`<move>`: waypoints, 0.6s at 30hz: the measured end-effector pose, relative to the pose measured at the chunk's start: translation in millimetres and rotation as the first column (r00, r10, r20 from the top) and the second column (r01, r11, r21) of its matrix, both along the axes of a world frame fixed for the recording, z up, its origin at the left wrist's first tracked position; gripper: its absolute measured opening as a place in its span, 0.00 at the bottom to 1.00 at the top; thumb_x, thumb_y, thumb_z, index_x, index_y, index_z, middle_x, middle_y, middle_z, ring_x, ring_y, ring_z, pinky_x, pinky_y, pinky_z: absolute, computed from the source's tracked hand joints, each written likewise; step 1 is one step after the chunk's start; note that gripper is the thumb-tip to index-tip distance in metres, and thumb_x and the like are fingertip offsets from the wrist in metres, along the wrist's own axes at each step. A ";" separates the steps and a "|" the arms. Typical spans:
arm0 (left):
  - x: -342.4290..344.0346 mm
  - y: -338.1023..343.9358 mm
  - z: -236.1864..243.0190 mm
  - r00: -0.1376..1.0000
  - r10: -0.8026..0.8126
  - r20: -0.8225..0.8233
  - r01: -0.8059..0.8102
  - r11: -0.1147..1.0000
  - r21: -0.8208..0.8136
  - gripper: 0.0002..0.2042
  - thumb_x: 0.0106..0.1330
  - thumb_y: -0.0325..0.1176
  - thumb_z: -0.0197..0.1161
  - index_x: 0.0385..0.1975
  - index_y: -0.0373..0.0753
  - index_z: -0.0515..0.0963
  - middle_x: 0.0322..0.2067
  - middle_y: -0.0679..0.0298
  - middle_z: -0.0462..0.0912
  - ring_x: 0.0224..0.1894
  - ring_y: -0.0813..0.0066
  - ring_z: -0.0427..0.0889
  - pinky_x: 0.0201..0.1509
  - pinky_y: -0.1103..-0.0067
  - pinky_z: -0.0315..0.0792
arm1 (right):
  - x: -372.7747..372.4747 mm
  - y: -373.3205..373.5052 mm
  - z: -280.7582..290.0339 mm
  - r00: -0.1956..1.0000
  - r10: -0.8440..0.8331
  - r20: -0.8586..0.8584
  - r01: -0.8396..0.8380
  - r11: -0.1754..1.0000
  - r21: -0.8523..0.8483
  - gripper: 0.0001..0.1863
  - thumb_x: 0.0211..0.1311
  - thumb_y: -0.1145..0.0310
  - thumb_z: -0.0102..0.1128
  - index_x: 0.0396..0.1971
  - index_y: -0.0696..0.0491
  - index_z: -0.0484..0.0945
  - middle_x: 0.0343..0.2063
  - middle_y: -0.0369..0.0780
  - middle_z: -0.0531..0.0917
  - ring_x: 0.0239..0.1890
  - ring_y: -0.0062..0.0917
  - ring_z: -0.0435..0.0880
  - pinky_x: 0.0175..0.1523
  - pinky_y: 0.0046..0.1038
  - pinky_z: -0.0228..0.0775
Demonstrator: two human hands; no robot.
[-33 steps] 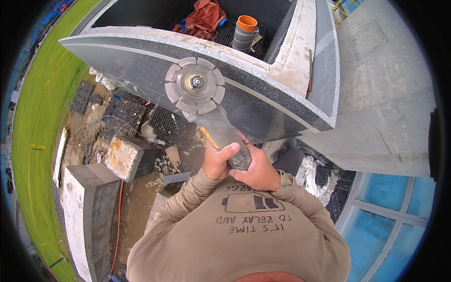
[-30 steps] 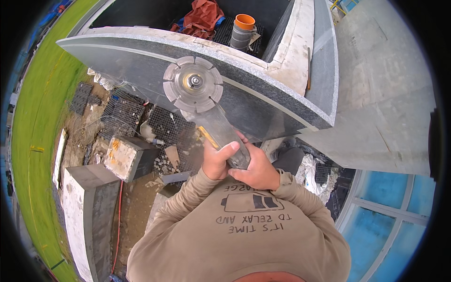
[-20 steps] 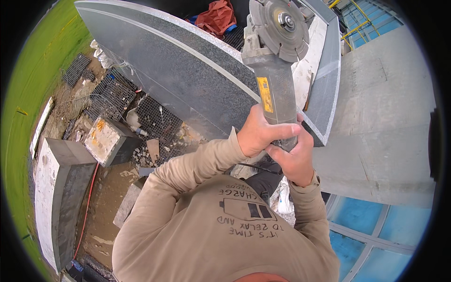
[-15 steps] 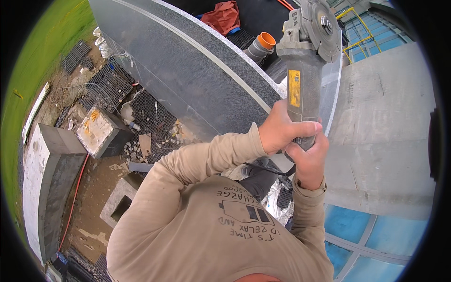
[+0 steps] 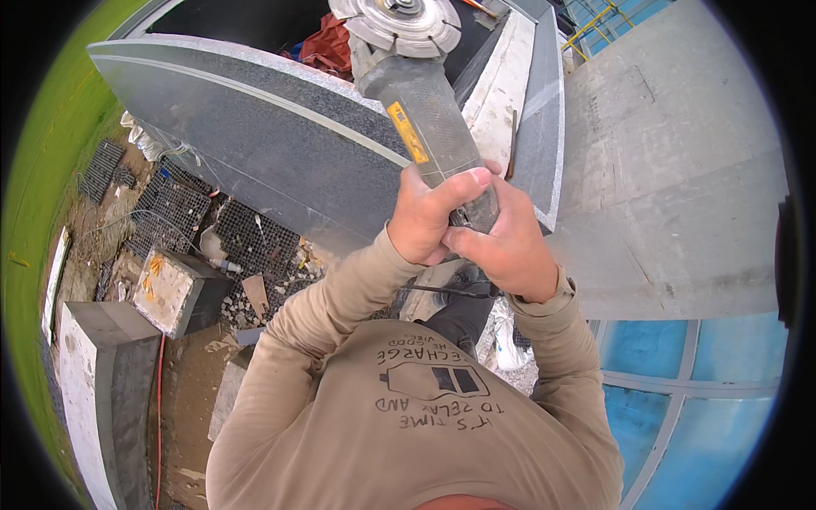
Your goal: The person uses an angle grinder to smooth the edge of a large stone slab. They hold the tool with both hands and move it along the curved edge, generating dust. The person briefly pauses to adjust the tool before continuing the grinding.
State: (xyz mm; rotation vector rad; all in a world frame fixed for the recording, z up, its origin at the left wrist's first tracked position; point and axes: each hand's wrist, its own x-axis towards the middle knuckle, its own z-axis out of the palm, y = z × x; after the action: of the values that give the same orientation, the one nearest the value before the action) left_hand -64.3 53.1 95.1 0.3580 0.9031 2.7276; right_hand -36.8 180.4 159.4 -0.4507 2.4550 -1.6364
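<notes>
Both hands hold a grey angle grinder (image 5: pixel 442 136) with a yellow label, its body pointing away from me. My left hand (image 5: pixel 429 208) is closed round the grip from the left, thumb across the top. Against the tail end, my right hand (image 5: pixel 508 234) is wrapped from the right, its thumb close to the left hand. At the far end sits a segmented cutting disc (image 5: pixel 408 24), held over the dark space behind a curved granite slab (image 5: pixel 255 110). The slab's speckled edge runs just left of the grinder. A black cord (image 5: pixel 442 291) trails below my hands.
To the right stands a grey concrete wall (image 5: pixel 663 170), with blue panels (image 5: pixel 646 348) below it. Concrete blocks (image 5: pixel 183 293), black grid mats (image 5: pixel 255 229), rubble and a red hose (image 5: pixel 160 408) lie on the left. A red cloth (image 5: pixel 327 47) rests behind the slab.
The grinder and both hands have swung left in the view, and the disc now points further up and left. The surroundings have shifted too. Both hands keep their hold.
</notes>
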 end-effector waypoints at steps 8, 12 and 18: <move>26.6 -40.0 -14.2 0.960 0.237 0.146 -0.234 0.971 -0.037 0.29 0.62 0.37 0.66 0.59 0.32 0.63 0.46 0.56 0.75 0.47 0.62 0.81 0.53 0.61 0.79 | 21.5 -16.3 -16.9 0.978 0.210 -0.007 -0.194 0.913 0.358 0.38 0.52 0.62 0.69 0.53 0.73 0.62 0.37 0.63 0.80 0.37 0.51 0.85 0.42 0.40 0.76; 34.1 -68.5 -24.9 0.984 0.158 0.087 -0.171 0.970 0.172 0.29 0.62 0.36 0.62 0.62 0.36 0.59 0.44 0.56 0.73 0.44 0.62 0.80 0.50 0.61 0.82 | -19.6 38.4 20.2 0.900 0.434 -0.043 -0.414 0.881 0.230 0.30 0.63 0.49 0.64 0.44 0.67 0.77 0.31 0.53 0.85 0.35 0.41 0.86 0.39 0.35 0.76; 47.2 -93.9 -37.2 0.967 0.252 -0.027 -0.251 0.968 0.029 0.34 0.54 0.37 0.67 0.60 0.35 0.59 0.41 0.56 0.72 0.40 0.64 0.80 0.42 0.67 0.84 | -162.4 107.3 -14.4 0.937 0.052 -0.346 0.295 0.416 0.860 0.10 0.66 0.71 0.55 0.39 0.62 0.80 0.36 0.53 0.84 0.44 0.46 0.85 0.47 0.42 0.76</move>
State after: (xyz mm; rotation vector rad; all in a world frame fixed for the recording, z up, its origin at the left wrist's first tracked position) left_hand -17.1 -40.8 57.9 0.3095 0.9833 2.9741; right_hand -199.2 287.7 145.1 -0.3543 3.1772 0.0202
